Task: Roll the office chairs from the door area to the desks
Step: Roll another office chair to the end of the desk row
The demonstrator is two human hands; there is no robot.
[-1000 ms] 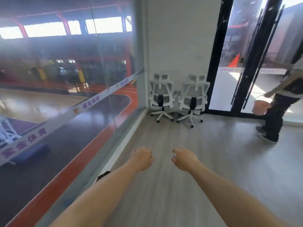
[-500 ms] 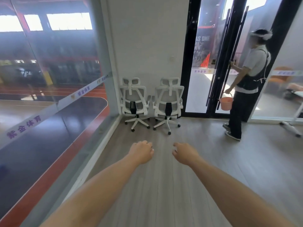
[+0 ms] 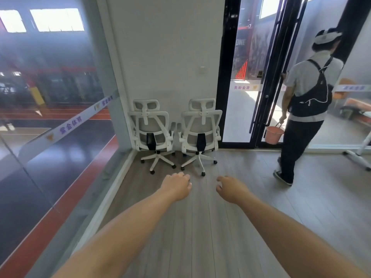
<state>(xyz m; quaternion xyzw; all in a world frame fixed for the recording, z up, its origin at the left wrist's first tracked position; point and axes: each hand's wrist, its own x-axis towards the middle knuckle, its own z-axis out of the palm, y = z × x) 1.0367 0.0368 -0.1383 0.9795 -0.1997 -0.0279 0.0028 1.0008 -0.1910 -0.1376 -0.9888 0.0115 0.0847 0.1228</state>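
Note:
Two white mesh office chairs stand side by side in the corner, backs toward me: the left chair (image 3: 151, 127) by the glass wall and the right chair (image 3: 200, 127) beside the black door frame. Both of my arms reach forward over the wood floor. My left hand (image 3: 176, 185) and my right hand (image 3: 230, 188) hang with loosely curled fingers and hold nothing. Both hands are short of the chairs, just before their wheeled bases, touching neither.
A glass wall (image 3: 60, 117) runs along the left. Black-framed glass doors (image 3: 261, 77) stand right of the chairs. A person (image 3: 305, 109) with a black bag carries an orange bucket (image 3: 274, 135) at the doorway. A white desk leg (image 3: 359, 155) sits at far right.
The chairs have grown larger and nearer in view as I walked toward them. The person with the bucket has turned toward the door. My hands stay held out, empty.

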